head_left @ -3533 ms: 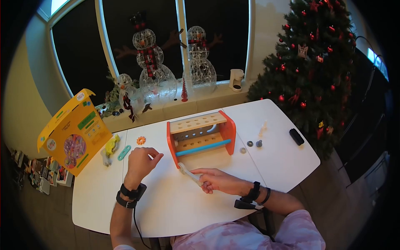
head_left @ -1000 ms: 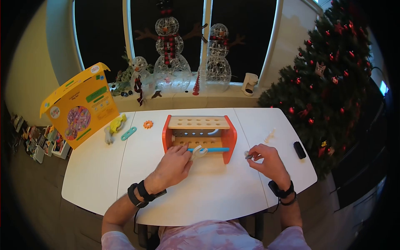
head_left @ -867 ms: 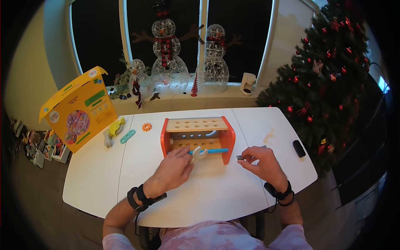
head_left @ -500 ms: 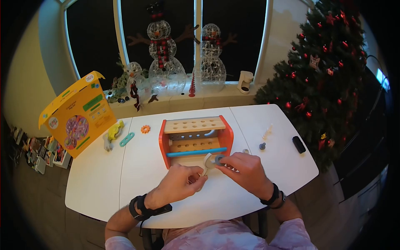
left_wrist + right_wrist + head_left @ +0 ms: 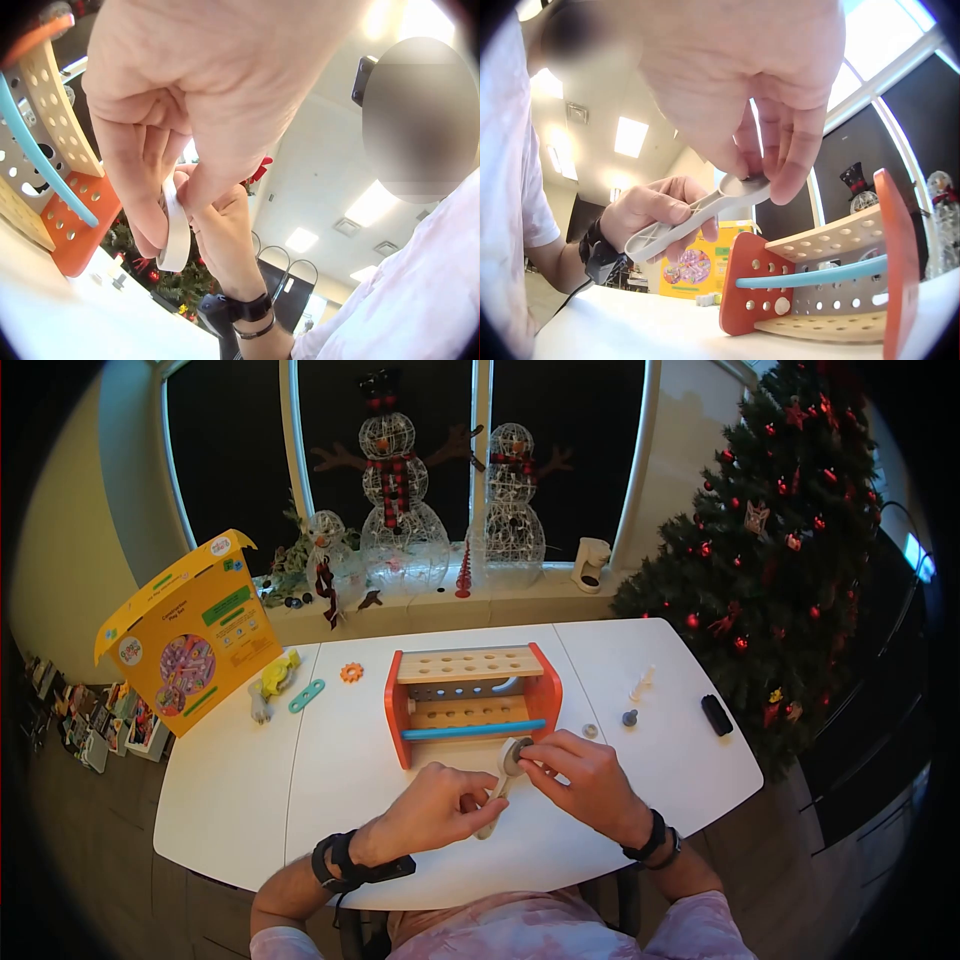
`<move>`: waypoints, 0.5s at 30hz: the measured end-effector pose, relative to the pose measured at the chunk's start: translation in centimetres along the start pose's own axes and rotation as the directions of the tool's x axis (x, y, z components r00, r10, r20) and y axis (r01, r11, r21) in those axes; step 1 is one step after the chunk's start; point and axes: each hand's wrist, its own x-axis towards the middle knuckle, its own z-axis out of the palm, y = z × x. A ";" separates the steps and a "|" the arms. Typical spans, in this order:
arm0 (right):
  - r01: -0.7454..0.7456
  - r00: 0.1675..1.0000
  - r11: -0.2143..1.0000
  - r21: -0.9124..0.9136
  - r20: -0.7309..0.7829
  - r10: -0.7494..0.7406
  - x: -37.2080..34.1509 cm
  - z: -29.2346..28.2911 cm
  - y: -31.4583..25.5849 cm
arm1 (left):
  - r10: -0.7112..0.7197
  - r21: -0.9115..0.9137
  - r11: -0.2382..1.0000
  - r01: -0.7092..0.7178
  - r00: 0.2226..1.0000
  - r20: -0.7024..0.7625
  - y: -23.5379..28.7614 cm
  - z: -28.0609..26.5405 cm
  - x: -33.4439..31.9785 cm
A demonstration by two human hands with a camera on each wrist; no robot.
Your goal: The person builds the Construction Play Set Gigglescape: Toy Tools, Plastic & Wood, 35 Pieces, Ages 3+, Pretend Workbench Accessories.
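Between finger and thumb, my left hand (image 5: 430, 805) pinches the handle of a cream toy wrench (image 5: 697, 219), tilted up over the table's front. My right hand (image 5: 590, 780) pinches a dark grey toy nut (image 5: 756, 180), which sits in the wrench's open end; the fingertips partly hide it. Just behind both hands stands a toy toolbox with red end panels (image 5: 396, 720), holed wooden shelves (image 5: 470, 662) and a blue bar (image 5: 470, 731). In the left wrist view the wrench (image 5: 177, 232) shows edge-on between the fingers of both hands.
Right of the toolbox lie a pale nut (image 5: 590, 730), a grey bolt (image 5: 629, 718), pale small pieces (image 5: 642, 682) and a black object (image 5: 716, 715). At left are an orange gear (image 5: 351, 672), a teal strip (image 5: 307, 696), a yellow-and-grey toy (image 5: 275, 682) and a yellow box (image 5: 195, 635).
The wrench passed from my right hand to my left. My right hand picked up the grey nut at the right, brought it to the middle and set it into the wrench's open end.
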 end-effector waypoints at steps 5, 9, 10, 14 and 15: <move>-0.068 0.996 0.995 0.069 -0.059 0.072 0.4 -1.2 -0.7 | -0.074 -0.155 0.984 0.091 0.991 0.108 -0.7 -0.2 0.4; -0.073 0.989 0.997 -0.013 -0.127 0.070 0.6 -3.1 1.0 | -0.124 -0.428 0.879 0.213 0.966 0.226 -1.9 0.0 0.6; -0.113 0.979 0.994 -0.005 -0.172 0.110 0.6 -3.6 1.7 | -0.124 -0.430 0.877 0.215 0.966 0.229 -2.3 0.0 0.7; -0.238 0.933 0.971 -0.024 -0.282 0.222 0.1 -5.8 6.0 | -0.210 -0.491 0.813 0.313 0.944 0.255 -2.4 -0.2 1.0; -0.277 0.914 0.960 -0.040 -0.318 0.250 -0.3 -6.3 7.6 | -0.237 -0.499 0.797 0.340 0.936 0.259 -2.3 -0.5 1.1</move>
